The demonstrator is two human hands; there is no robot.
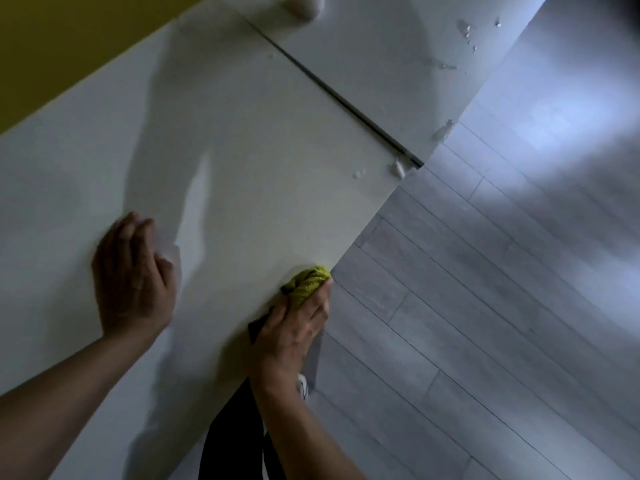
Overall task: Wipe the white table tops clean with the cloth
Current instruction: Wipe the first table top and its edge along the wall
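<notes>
Shadow falls across the near white counter [242,150], and at its left the left hand [133,278] lies flat with fingers relaxed, pressing on the surface and holding nothing, a brace for the lean. Further right, at the counter's near edge, the right hand [294,330] has its fingers curled around the bunched yellow-green cloth [306,282], which sits right on the edge where the top meets the drop to the grey plank floor [485,306]. The step in hand looks like wiping along that edge; doing it well probably means keeping the cloth flat enough to cover the rim, pressing evenly, and sweeping toward the wet spots rather than off the side. Droplets [360,174] sit near the far corner of this counter, beside the dark seam [346,105] that parts it from the second counter [398,64], where more splashes [465,31] lie near its right edge (these seem still to be wiped). Open surface stretches ahead of both hands, so a long stroke has room; to the right the edge is close, and a careless push could flick water onto the floor.
</notes>
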